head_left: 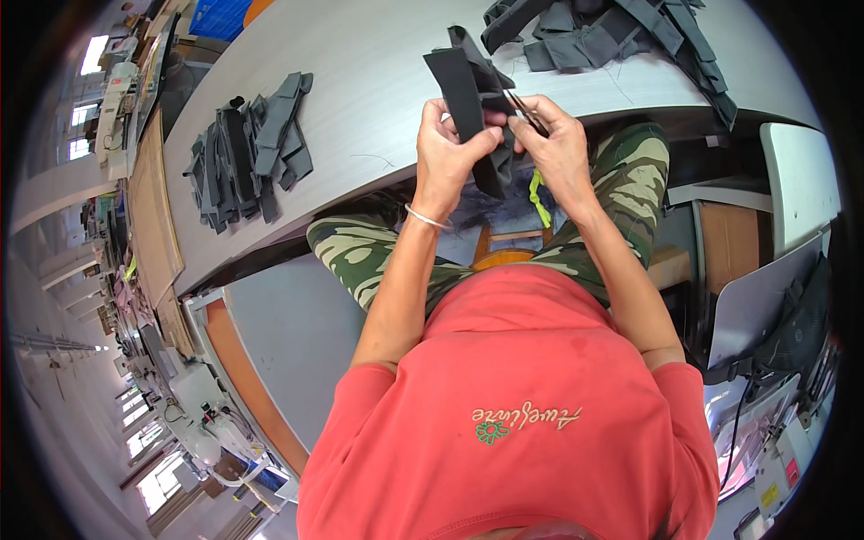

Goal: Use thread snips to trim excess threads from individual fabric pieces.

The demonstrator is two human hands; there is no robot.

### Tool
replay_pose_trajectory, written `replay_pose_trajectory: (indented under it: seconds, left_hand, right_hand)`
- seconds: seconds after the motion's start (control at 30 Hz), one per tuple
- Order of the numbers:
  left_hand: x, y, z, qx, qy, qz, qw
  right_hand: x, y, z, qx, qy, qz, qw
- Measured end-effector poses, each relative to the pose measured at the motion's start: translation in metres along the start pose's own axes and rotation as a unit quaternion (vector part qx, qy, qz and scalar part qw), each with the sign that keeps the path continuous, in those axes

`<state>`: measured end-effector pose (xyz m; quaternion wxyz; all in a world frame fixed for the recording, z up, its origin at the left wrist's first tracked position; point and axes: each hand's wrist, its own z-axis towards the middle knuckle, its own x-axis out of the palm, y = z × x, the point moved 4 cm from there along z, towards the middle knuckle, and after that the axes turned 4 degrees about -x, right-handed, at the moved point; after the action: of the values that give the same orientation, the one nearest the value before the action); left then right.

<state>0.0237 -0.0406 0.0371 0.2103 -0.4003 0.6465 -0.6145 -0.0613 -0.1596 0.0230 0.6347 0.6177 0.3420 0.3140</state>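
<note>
My left hand [443, 160] is closed on a dark grey fabric piece [464, 94], a folded strip held upright above the table's front edge. Close beside it, my right hand [560, 155] grips thin dark thread snips [526, 108], their slim blades pointing at the cloth. Fingers of both hands nearly meet at the fabric, and the blade tips are partly hidden there. A bright yellow-green ribbon [538, 198] hangs below my right hand; where it is attached cannot be made out.
On the pale table [373, 67], a pile of dark grey fabric strips [243, 153] lies at the left, and a larger heap of strips [598, 40] lies at the far right. A blue crate [219, 18] stands at the far left. Loose threads lie on the tabletop.
</note>
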Motion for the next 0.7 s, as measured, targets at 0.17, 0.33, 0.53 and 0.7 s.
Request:
replay_pose_trajectory:
  seconds: [0.17, 0.33, 0.53, 0.7]
  left_hand:
    - [-0.015, 0.018, 0.027, -0.038, 0.015, -0.034, 0.999]
    - [-0.025, 0.028, 0.032, -0.051, -0.005, -0.039, 0.998]
    - [-0.017, 0.033, 0.029, -0.011, -0.004, 0.000, 1.000]
    - [-0.013, 0.035, 0.026, 0.006, -0.010, 0.030, 0.999]
  right_hand:
    - [-0.006, -0.022, 0.018, -0.001, 0.019, -0.113, 0.993]
    - [-0.019, -0.006, 0.007, -0.095, 0.022, -0.292, 0.952]
    - [-0.009, 0.000, 0.005, -0.207, 0.024, -0.436, 0.875]
    - [0.000, -0.003, 0.004, -0.231, 0.017, -0.494, 0.838]
